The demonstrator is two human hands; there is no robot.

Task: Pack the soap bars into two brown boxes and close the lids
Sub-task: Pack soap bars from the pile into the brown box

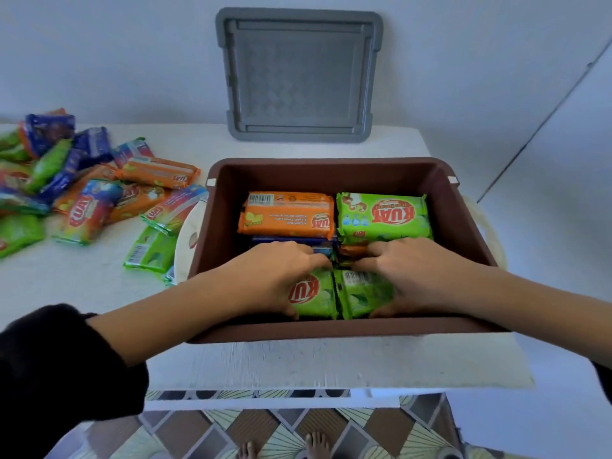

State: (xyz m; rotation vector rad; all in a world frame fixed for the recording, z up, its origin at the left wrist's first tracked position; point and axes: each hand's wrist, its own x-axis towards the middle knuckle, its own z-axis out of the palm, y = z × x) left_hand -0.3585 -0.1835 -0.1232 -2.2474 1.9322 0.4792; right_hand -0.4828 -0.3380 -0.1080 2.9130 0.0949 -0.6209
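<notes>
I'm partway through filling the first rigid brown plastic box (463, 226); slick foil-wrapped bars already lie flat at its back. My left hand (278, 273) curls round a green logo-side soap bar (314, 296) and my right hand (414, 270) round a green barcode-side soap bar (361, 293), both against the near wall. Still to do: the loose pile of crinkly wrapped bars (82, 193), the grey ribbed lid (298, 74) propped behind, and a second box, unseen.
</notes>
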